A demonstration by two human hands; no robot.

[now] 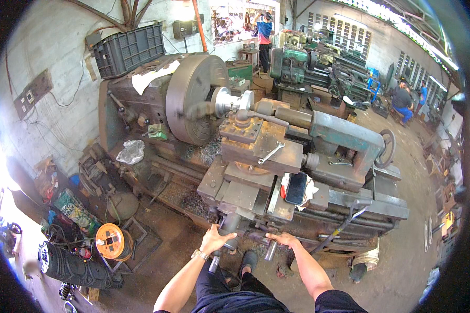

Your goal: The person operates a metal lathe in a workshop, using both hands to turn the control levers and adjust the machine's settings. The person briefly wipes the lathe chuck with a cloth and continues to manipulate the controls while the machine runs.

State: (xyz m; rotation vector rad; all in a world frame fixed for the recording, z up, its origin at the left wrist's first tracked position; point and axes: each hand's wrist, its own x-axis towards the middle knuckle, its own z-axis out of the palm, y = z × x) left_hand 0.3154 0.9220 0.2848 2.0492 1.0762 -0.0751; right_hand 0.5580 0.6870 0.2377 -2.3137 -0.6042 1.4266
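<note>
A large metal lathe stands before me, its big round chuck (185,99) blurred as if turning. A shiny metal workpiece (224,101) sits between the chuck and the tailstock (344,130). My left hand (214,241) is closed around the crank handle (228,229) at the front of the cross slide; its fingers are partly hidden. To its right, my right hand (283,239) grips the rim of the carriage handwheel (258,237), beside a shiny metal handle (270,251). An open-end wrench (271,153) and a phone (296,189) on a white cloth lie on the carriage.
An orange spool (114,241), a black ribbed roll (75,266) and clutter lie at left. A long lever (344,224) juts out on the right. Metal shavings (196,203) cover the lathe bed. Green machines (292,68) and several people are farther back.
</note>
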